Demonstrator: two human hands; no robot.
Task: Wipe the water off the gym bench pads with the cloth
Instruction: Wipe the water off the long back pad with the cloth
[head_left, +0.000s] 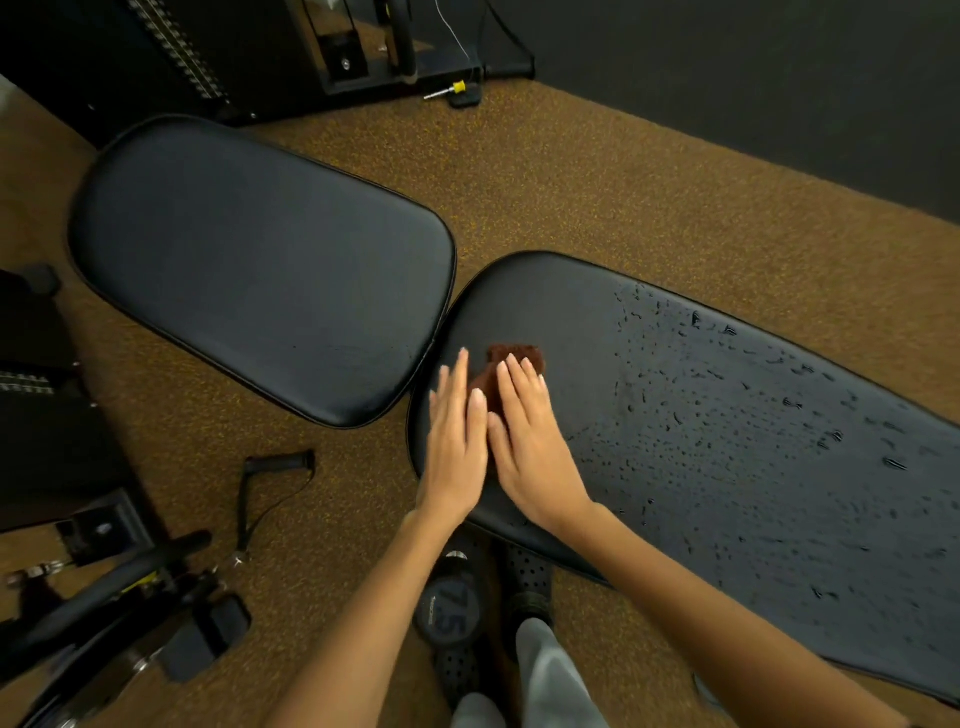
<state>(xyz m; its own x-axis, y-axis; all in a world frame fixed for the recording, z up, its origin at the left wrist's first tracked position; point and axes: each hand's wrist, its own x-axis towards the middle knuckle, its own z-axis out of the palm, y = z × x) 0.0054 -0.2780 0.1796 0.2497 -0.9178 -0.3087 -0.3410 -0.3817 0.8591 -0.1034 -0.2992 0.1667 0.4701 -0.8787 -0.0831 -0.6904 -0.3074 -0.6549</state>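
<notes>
Both hands lie flat, fingers straight, on the near end of the long pad (727, 441) of the bench, centre of frame. Right hand (530, 431) presses down on the brown cloth (511, 358); nothing is curled round it, so the cloth is pinned rather than gripped. Left hand (457, 431) rests just beside it, fingertips touching the cloth's left edge, probably to add weight for a push stroke. Cloth pokes out beyond the right fingertips, toward frame centre. Water drops (753, 415) cover the pad to the right of the hands; the strip under the hands looks dry. The short pad (260, 270), upper left, shows no drops. Judgement: wiping of the long pad is barely begun.
</notes>
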